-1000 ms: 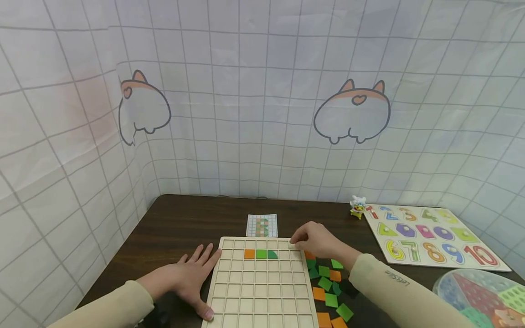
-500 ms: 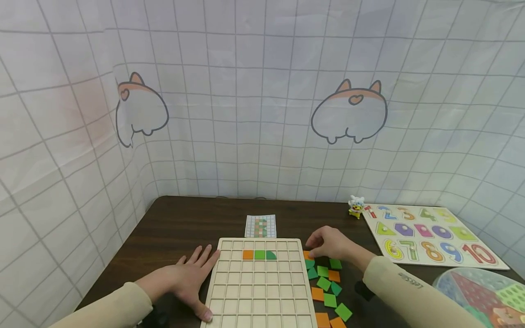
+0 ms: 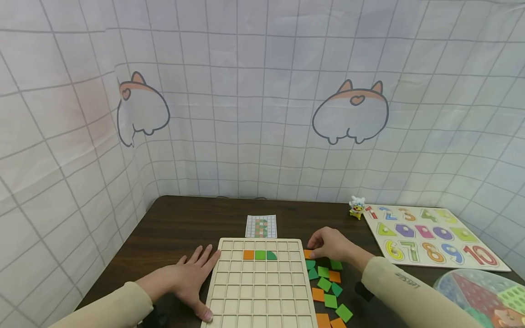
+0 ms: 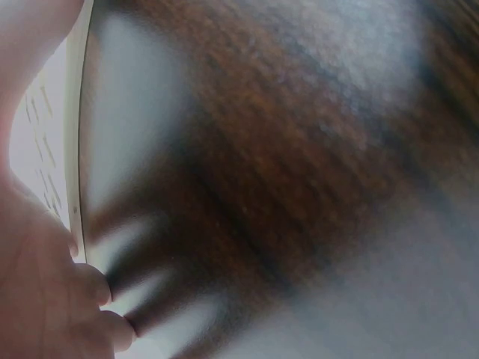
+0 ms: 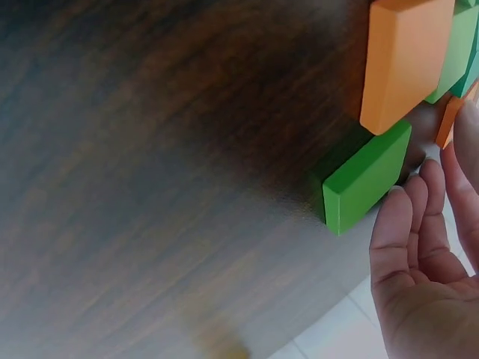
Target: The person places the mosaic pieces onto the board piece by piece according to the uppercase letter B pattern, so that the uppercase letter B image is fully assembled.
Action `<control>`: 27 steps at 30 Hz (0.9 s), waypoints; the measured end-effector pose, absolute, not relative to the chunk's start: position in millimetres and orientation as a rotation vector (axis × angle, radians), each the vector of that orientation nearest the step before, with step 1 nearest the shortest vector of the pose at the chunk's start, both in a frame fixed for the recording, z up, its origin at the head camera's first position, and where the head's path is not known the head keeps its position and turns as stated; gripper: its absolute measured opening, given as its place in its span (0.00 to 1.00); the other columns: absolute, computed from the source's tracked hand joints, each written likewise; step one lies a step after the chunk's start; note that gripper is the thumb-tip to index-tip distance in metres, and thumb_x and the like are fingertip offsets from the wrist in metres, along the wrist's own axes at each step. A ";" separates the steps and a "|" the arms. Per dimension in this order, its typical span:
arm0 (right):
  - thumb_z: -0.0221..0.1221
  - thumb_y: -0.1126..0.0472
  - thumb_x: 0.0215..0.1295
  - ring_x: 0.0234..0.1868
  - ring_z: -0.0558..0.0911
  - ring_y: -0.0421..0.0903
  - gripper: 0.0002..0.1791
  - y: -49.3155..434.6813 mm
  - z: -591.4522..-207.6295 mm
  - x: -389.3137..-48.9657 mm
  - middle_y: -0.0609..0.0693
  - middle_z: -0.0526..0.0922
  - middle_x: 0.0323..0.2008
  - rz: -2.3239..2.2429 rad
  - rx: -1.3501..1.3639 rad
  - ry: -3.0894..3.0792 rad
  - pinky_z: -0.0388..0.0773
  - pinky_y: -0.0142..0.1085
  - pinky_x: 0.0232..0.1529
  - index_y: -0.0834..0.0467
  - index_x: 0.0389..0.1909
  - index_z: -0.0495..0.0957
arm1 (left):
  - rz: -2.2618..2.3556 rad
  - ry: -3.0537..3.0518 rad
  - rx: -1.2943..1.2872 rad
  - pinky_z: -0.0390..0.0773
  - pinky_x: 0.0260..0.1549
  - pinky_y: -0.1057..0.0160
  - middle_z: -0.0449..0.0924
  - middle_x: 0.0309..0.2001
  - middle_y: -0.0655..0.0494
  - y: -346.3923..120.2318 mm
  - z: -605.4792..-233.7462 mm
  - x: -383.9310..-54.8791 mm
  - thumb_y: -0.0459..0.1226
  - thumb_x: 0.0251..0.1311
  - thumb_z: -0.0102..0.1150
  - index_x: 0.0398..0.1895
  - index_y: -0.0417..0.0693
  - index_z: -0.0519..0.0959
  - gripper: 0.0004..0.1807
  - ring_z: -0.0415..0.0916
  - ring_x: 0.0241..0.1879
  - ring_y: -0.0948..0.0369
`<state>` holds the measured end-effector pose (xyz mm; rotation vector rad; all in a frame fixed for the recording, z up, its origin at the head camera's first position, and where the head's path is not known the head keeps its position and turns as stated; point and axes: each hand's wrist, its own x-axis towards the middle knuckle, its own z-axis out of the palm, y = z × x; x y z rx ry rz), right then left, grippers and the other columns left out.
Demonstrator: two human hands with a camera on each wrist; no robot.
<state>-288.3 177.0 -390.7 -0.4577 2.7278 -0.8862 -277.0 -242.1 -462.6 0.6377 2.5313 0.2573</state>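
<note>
The wooden grid board (image 3: 258,291) lies in front of me, with an orange square tile (image 3: 248,254), a green square tile (image 3: 260,254) and a dark green quarter-round tile (image 3: 271,255) side by side in its second row. My left hand (image 3: 186,278) spreads along the board's left side, fingertips and thumb at its edge. Off the board's upper right corner, my right hand (image 3: 334,246) pinches another orange square tile (image 3: 307,254) between thumb and index finger. In the right wrist view this tile (image 5: 449,123) shows partly at the fingertips; the other fingers curl near a green square tile (image 5: 367,179).
Several loose orange and green tiles (image 3: 330,300) lie right of the board. A small pattern card (image 3: 261,226) sits behind it. Further right are a figurine (image 3: 357,207), a number puzzle board (image 3: 434,234) and a clear round container (image 3: 484,296).
My right hand has moved right, from over the board's upper right corner to the orange tile beside it, and closed its fingertips there. My left hand has stayed still.
</note>
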 end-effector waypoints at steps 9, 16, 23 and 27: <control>0.70 0.65 0.63 0.32 0.78 0.41 0.06 178.4 -389.1 -291.0 0.47 0.85 0.32 -0.860 -0.461 2.708 0.80 0.37 0.38 0.61 0.39 0.86 | 0.262 2.532 0.643 0.44 0.69 0.23 0.25 0.84 0.46 -242.3 -463.2 -276.8 0.83 0.23 0.65 0.84 0.68 0.31 0.84 0.26 0.83 0.41; 0.72 0.66 0.60 0.33 0.78 0.42 0.07 177.7 -389.8 -291.9 0.47 0.84 0.32 -0.859 -0.473 2.725 0.81 0.38 0.38 0.61 0.38 0.86 | 0.269 2.534 0.651 0.43 0.69 0.23 0.26 0.84 0.45 -243.9 -463.8 -277.4 0.83 0.23 0.66 0.84 0.68 0.31 0.84 0.26 0.83 0.41; 0.74 0.67 0.57 0.32 0.78 0.42 0.08 176.0 -390.2 -292.4 0.48 0.84 0.31 -0.822 -0.470 2.748 0.81 0.38 0.37 0.60 0.36 0.86 | 0.270 2.527 0.649 0.44 0.69 0.23 0.25 0.84 0.45 -244.1 -464.7 -278.6 0.83 0.23 0.66 0.84 0.68 0.30 0.84 0.26 0.83 0.41; 0.74 0.67 0.57 0.31 0.77 0.42 0.07 174.4 -391.9 -293.5 0.47 0.83 0.30 -0.774 -0.485 2.768 0.80 0.37 0.36 0.59 0.35 0.85 | 0.268 2.527 0.650 0.44 0.69 0.23 0.25 0.84 0.45 -244.4 -464.9 -279.1 0.83 0.23 0.66 0.84 0.68 0.30 0.84 0.26 0.83 0.41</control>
